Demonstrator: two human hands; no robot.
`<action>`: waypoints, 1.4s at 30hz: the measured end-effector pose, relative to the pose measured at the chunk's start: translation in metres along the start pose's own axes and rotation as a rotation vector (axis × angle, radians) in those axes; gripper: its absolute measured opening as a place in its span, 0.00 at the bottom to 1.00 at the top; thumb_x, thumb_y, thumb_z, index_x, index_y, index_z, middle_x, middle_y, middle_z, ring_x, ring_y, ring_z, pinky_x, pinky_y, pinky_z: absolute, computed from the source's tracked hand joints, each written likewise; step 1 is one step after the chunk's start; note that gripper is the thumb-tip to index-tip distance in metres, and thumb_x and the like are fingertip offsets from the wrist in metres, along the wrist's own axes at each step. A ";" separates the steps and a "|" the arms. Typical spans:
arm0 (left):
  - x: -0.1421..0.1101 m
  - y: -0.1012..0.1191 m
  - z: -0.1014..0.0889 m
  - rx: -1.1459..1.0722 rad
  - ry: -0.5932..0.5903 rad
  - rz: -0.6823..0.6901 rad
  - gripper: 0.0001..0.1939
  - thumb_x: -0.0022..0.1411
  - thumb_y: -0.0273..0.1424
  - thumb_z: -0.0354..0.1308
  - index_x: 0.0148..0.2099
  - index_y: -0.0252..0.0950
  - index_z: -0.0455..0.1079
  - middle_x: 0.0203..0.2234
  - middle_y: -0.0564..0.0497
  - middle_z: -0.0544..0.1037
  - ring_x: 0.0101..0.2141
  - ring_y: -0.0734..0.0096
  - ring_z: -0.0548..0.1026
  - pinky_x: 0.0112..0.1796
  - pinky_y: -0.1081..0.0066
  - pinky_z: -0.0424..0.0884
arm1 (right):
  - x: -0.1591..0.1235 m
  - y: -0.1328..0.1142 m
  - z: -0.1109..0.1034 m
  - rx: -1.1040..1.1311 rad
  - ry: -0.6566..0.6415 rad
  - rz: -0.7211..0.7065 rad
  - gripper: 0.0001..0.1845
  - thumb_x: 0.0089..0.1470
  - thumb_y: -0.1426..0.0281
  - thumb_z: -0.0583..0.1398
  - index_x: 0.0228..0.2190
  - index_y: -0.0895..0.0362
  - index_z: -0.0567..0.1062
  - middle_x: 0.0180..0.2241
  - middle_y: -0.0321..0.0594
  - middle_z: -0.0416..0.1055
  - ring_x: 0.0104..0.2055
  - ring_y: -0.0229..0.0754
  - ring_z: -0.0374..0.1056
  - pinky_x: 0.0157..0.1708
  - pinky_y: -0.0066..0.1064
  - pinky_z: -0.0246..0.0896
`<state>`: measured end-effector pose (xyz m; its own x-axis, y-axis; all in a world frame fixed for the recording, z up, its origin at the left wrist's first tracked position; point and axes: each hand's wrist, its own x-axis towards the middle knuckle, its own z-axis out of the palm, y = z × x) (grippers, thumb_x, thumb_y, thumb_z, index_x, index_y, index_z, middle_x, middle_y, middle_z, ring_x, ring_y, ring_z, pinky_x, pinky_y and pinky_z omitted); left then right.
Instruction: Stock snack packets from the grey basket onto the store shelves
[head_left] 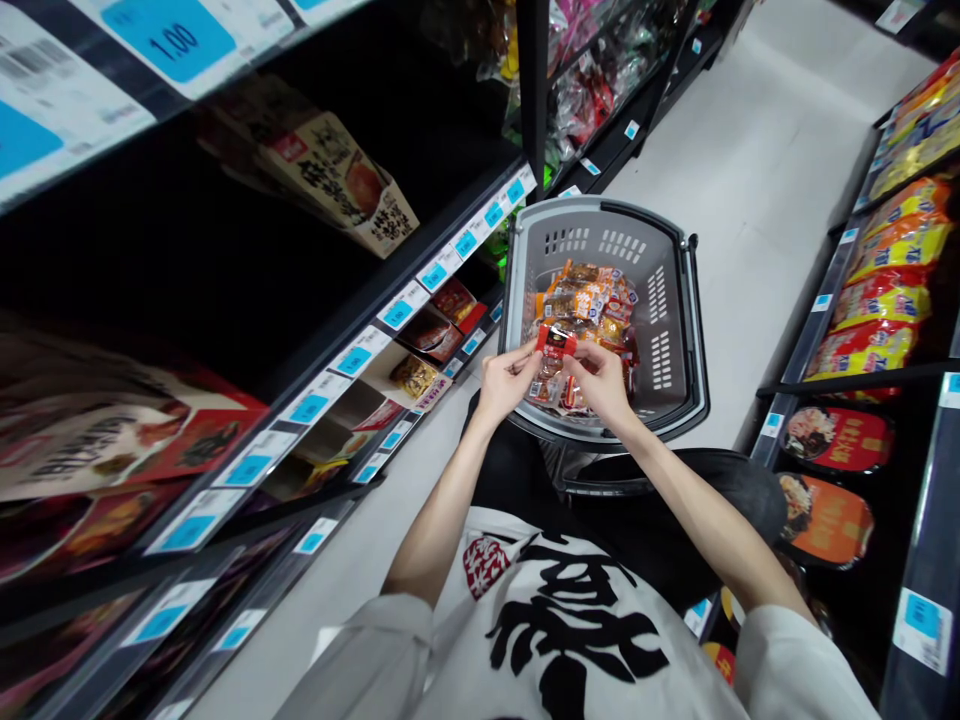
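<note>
"Packet [556,343]: where is it?"
"Over the near part of the basket [600,216], above the snacks [589,297] piled inside."
"And the hands?"
"Left hand [508,382] pinches its left side, right hand [602,382] its right; both are clamped on it."
"Around them?"
"Shelved boxes [360,190] to the left, bags [874,300] to the right."

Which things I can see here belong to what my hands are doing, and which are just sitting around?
In use:
Small red-topped plastic packet, pinched by left hand and right hand
Grey slotted plastic basket
Small orange-and-clear plastic packets inside it

Just around:
Beige printed box at left
Red-and-yellow plastic packs at right
Blue-and-white price tags
</note>
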<state>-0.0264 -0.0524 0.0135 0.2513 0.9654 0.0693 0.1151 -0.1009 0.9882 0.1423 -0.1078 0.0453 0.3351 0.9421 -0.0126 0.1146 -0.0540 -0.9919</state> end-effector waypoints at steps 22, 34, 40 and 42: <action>0.004 -0.004 0.000 -0.027 -0.052 0.013 0.29 0.68 0.47 0.65 0.59 0.27 0.81 0.41 0.40 0.88 0.33 0.64 0.85 0.39 0.67 0.82 | 0.003 0.000 0.000 0.039 -0.023 0.009 0.20 0.59 0.52 0.65 0.42 0.56 0.81 0.35 0.41 0.82 0.31 0.44 0.75 0.40 0.37 0.71; 0.006 -0.005 -0.004 -0.027 -0.041 -0.007 0.27 0.66 0.48 0.65 0.55 0.31 0.84 0.28 0.48 0.85 0.22 0.71 0.76 0.27 0.71 0.77 | 0.003 -0.006 -0.001 0.062 -0.045 0.015 0.16 0.59 0.57 0.64 0.41 0.55 0.84 0.33 0.38 0.80 0.33 0.44 0.74 0.38 0.35 0.73; 0.004 -0.002 -0.001 -0.060 -0.021 -0.024 0.31 0.65 0.49 0.66 0.57 0.28 0.82 0.29 0.47 0.85 0.24 0.69 0.78 0.29 0.70 0.79 | 0.002 -0.006 -0.002 0.037 -0.042 0.002 0.16 0.59 0.58 0.63 0.39 0.56 0.83 0.33 0.40 0.80 0.34 0.45 0.75 0.39 0.36 0.74; 0.004 -0.001 -0.001 -0.062 -0.010 -0.026 0.32 0.64 0.49 0.66 0.56 0.27 0.82 0.29 0.47 0.85 0.23 0.70 0.77 0.29 0.70 0.79 | 0.002 -0.005 -0.003 0.038 -0.040 0.000 0.16 0.59 0.59 0.63 0.41 0.57 0.84 0.35 0.40 0.82 0.33 0.44 0.75 0.39 0.36 0.74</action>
<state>-0.0265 -0.0482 0.0133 0.2589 0.9650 0.0427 0.0619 -0.0607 0.9962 0.1449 -0.1061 0.0510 0.2971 0.9547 -0.0172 0.0788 -0.0425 -0.9960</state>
